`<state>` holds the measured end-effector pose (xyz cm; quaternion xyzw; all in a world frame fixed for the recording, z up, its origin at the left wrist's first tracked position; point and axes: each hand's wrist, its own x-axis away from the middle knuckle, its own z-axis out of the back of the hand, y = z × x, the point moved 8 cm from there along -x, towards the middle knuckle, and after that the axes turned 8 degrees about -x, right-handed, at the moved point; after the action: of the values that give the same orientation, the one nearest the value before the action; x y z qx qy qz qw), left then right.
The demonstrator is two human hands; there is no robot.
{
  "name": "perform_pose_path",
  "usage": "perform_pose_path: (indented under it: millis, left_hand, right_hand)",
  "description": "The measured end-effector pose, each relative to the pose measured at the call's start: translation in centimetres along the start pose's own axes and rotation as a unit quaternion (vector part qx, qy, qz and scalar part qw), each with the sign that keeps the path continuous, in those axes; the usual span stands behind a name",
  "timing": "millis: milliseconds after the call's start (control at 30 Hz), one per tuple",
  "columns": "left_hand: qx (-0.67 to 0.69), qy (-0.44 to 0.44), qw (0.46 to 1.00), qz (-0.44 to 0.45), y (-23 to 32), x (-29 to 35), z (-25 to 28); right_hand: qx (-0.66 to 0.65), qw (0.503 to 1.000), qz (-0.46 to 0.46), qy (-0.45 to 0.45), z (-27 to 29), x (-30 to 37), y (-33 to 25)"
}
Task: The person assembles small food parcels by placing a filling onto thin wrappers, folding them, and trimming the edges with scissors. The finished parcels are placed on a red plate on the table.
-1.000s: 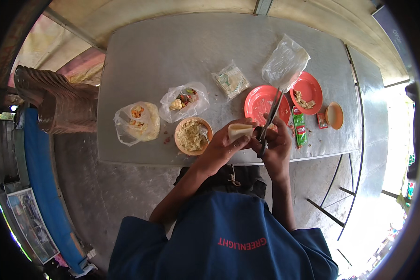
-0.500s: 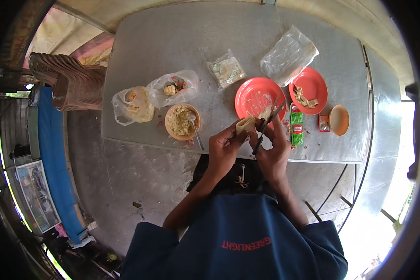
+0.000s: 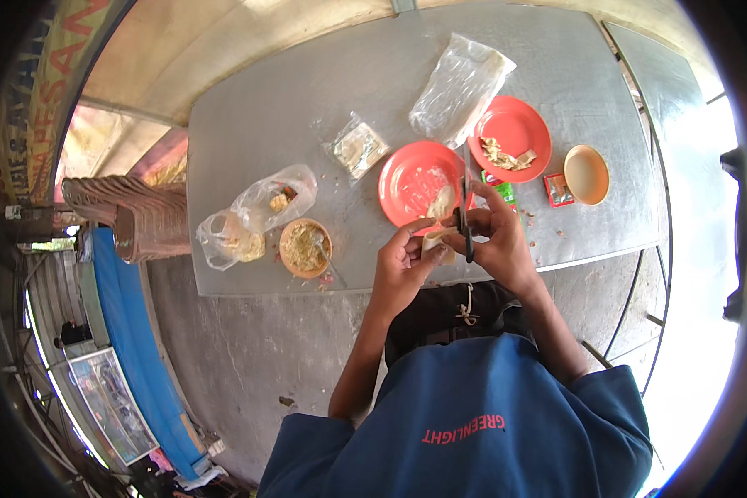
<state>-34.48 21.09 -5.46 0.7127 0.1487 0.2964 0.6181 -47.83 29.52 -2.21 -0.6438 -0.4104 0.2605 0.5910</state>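
My left hand [image 3: 401, 270] is closed on a pale folded wrapper [image 3: 432, 241], pinching it between thumb and fingers just past the near edge of the table. A pair of scissors [image 3: 466, 176] with dark handles is in my right hand [image 3: 505, 251], its blades pointing away from me over the near plate. The fingertips of my right hand also come close to the wrapper; whether they touch it I cannot tell. Beyond the hands lies a red plate [image 3: 399, 184] with a pale, wet-looking piece [image 3: 441, 202] on it.
On the left stand a bowl of pale mash [image 3: 303, 246] with a spoon [image 3: 334, 267] and knotted plastic bags [image 3: 277, 197]. A second red plate [image 3: 529, 124] holds wrapper scraps. Around it are a clear bag [image 3: 461, 87], green packet [image 3: 506, 197], red sachet [image 3: 558, 190], orange bowl [image 3: 587, 175] and small clear packet [image 3: 358, 149].
The whole view has turned and shifted, so the tabletop things sit further left. My hands still hold the wrapper and the scissors; the scissor blades now look closer together.
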Motion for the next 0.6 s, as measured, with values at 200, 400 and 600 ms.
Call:
perform_pose_path:
  millis: [200,400,600]
  left_hand:
    - [0.097,0.003,0.995,0.016,0.3,-2.2,-1.4]
    - [0.251,0.045,0.964,0.071,-2.0,-4.2,-4.6]
    - [0.232,-0.004,0.973,0.01,0.3,-7.4,-2.9]
  right_hand:
    - [-0.078,0.991,-0.007,0.11,4.0,0.8,0.4]
    - [-0.203,0.944,0.058,0.252,4.5,1.2,2.1]
    - [-0.068,0.994,0.001,0.08,5.7,1.9,0.7]
